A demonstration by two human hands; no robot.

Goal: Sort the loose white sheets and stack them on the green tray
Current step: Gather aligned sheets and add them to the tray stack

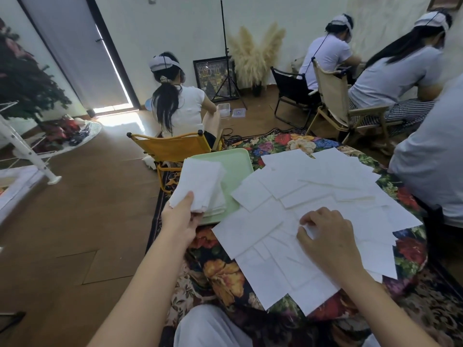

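Floral cloth [220, 271], green tray [238, 161] holding stacked sheets [220, 205]

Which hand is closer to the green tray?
The left hand. It holds a bundle of white sheets right over the green tray. The right hand is off to the tray's right, on the loose sheets.

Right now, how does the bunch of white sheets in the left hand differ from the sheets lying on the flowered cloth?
The bunch is gathered into one pile; the spread sheets lie fanned out, overlapping at different angles. The bunch is lifted, gripped by the left hand above the green tray; the spread sheets lie flat on the flowered cloth, with the right hand picking at one. The bunch covers far less area. Both are plain white.
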